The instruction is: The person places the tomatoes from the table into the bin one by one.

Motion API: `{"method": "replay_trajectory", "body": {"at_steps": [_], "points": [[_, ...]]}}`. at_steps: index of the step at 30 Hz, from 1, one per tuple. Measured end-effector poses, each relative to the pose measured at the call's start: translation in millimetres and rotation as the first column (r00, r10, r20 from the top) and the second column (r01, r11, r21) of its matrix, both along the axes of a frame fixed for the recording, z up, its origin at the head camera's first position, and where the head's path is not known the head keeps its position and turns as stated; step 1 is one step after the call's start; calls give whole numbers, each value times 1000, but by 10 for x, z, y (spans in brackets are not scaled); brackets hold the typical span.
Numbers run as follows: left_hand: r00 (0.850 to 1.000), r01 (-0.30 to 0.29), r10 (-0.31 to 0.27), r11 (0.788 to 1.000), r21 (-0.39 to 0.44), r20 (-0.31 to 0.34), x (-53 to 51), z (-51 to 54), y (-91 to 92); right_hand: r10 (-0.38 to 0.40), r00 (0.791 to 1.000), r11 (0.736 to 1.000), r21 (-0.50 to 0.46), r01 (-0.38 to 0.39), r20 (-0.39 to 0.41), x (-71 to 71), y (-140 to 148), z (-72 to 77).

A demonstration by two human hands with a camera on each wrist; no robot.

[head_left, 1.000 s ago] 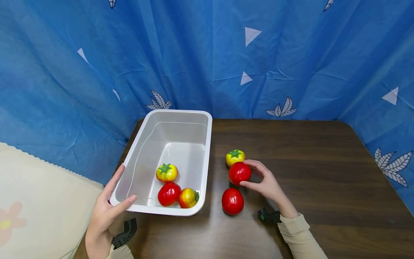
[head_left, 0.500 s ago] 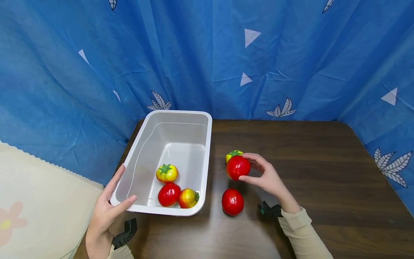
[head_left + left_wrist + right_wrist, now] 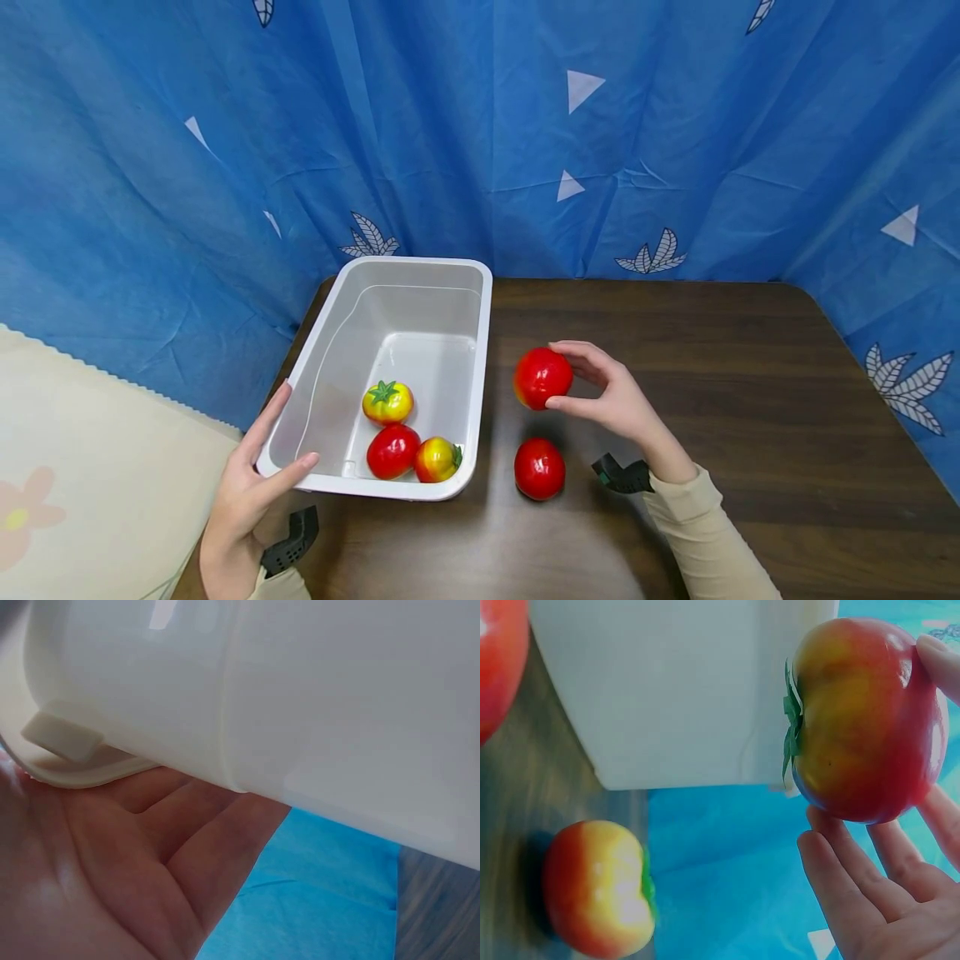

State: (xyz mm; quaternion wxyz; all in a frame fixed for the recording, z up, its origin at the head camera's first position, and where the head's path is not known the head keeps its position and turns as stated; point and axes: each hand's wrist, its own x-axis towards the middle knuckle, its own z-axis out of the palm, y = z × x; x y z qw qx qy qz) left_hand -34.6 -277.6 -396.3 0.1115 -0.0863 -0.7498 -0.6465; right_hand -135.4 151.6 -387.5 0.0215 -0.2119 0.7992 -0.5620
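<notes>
My left hand grips the near-left corner of a white plastic bin, thumb over the rim. In the left wrist view, the palm lies against the bin's outside. Thumb and fingers of my right hand hold a shiny red tomato above the table, right of the bin. In the right wrist view, the held tomato shows a yellowish leafy end facing the bin. Below it on the table sits another red tomato. A yellow-and-red tomato also stands on the table, hidden in the head view.
Inside the bin lie a yellow tomato, a red tomato and a yellow-red tomato, toward the near end. The dark wooden table extends right. A blue curtain hangs behind; a cream cloth lies left.
My right hand has lifted the red tomato off the table and moved it slightly left and up, covering the yellow tomato behind it. The left hand and bin have stayed put.
</notes>
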Motion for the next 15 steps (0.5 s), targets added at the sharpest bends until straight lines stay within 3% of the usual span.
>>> {"method": "replay_trajectory", "body": {"at_steps": [5, 13, 15], "points": [[1000, -6, 6, 1000, 12, -18, -4, -8, 9, 16, 1000, 1000, -14, -16, -15, -25, -20, 55], [1000, -6, 7, 1000, 22, -7, -1, -4, 11, 36, 998, 999, -19, -36, -43, 61, -143, 417], [1000, -3, 3, 1000, 15, 2, 1, -2, 5, 45, 998, 998, -35, -47, -54, 25, -154, 403]]}}
